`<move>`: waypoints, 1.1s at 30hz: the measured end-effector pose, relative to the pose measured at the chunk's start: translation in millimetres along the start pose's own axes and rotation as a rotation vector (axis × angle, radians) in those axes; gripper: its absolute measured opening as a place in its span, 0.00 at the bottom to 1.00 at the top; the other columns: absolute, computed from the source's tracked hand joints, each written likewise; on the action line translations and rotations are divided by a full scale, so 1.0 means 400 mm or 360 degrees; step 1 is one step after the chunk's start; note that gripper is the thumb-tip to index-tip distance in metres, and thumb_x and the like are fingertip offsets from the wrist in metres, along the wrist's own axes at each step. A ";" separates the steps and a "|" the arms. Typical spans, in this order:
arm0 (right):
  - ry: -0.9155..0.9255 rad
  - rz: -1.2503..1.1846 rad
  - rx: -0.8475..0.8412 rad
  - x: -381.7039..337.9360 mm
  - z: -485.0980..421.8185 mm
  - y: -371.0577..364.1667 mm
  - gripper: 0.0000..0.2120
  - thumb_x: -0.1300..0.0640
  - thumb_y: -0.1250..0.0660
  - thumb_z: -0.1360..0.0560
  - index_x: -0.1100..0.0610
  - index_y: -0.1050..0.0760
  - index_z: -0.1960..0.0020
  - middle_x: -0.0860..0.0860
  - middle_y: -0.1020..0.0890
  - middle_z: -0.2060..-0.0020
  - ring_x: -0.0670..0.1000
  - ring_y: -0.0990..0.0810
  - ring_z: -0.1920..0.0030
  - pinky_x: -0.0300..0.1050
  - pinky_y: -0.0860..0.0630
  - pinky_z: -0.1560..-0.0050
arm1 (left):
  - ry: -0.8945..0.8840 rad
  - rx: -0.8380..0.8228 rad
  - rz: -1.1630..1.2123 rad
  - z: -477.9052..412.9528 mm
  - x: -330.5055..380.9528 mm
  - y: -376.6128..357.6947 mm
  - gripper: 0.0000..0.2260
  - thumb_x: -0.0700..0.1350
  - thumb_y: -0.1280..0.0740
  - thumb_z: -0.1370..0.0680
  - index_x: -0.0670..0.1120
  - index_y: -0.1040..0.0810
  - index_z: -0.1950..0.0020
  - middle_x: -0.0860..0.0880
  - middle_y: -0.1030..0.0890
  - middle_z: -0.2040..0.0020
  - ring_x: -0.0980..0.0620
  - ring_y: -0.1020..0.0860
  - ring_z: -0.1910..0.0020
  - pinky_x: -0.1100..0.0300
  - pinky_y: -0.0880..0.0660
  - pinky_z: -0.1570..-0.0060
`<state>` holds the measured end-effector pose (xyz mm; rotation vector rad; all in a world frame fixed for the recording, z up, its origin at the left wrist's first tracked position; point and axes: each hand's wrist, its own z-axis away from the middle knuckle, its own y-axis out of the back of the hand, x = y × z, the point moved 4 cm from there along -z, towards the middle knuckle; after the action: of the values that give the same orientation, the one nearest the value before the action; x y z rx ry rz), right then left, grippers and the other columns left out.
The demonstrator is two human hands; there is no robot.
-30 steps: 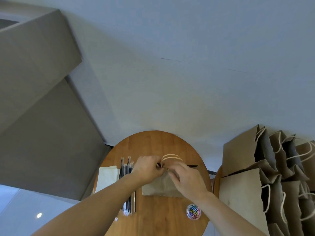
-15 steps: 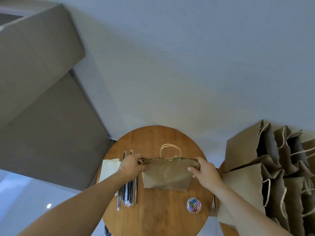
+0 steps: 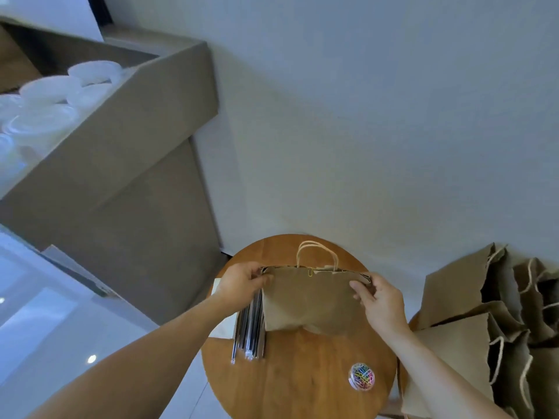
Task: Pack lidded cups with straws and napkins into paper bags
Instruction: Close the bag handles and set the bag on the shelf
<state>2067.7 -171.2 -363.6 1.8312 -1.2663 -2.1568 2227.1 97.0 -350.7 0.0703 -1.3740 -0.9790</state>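
Now the left grip [image 3: 242, 282] pinches the paper bag [image 3: 311, 300] at its top left corner, and the right grip [image 3: 381, 300] pinches the top right corner, fingers curled on the paper. The bag is upright over the round wooden surface [image 3: 302, 385], handles up, with a yellow paper clip [image 3: 310, 272] on its top edge. Straws [image 3: 249, 331] and napkins [image 3: 223, 329] lie just left of it. A tub of coloured clips [image 3: 361, 376] sits nearer the person. More bags [image 3: 459, 352] stand at the right.

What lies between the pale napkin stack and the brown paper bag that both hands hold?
A bundle of long dark straws lies there, close against the brown paper bag and the pale napkin stack; the head view shows it.
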 end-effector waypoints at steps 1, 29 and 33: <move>0.0029 -0.0006 0.0020 -0.029 0.002 -0.005 0.01 0.45 0.34 0.23 0.40 0.24 0.53 0.37 0.18 0.63 0.39 0.19 0.60 0.40 0.24 0.60 | 0.0003 0.0034 0.0020 0.018 0.000 0.027 0.08 0.49 0.31 0.22 0.45 0.17 0.50 0.46 0.18 0.62 0.53 0.26 0.67 0.56 0.26 0.64; 0.0908 -0.0615 -0.0513 -1.278 0.311 -0.547 0.06 0.57 0.28 0.24 0.55 0.23 0.59 0.50 0.19 0.72 0.47 0.23 0.73 0.51 0.21 0.65 | -0.0156 0.1779 0.0399 0.912 -0.200 1.063 0.05 0.49 0.32 0.21 0.53 0.20 0.57 0.53 0.17 0.58 0.56 0.21 0.60 0.71 0.28 0.65; 0.1011 -0.0639 -0.0541 -1.461 0.264 -0.604 0.06 0.56 0.29 0.23 0.52 0.23 0.58 0.47 0.19 0.73 0.45 0.21 0.73 0.48 0.21 0.63 | -0.0207 0.2006 0.0386 0.907 -0.196 1.213 0.05 0.49 0.31 0.22 0.53 0.19 0.57 0.55 0.17 0.60 0.60 0.22 0.63 0.63 0.26 0.62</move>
<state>2265.0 346.0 -39.9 2.4496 -0.4046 -1.5504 2194.4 623.3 -42.5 0.7656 -1.8766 0.2013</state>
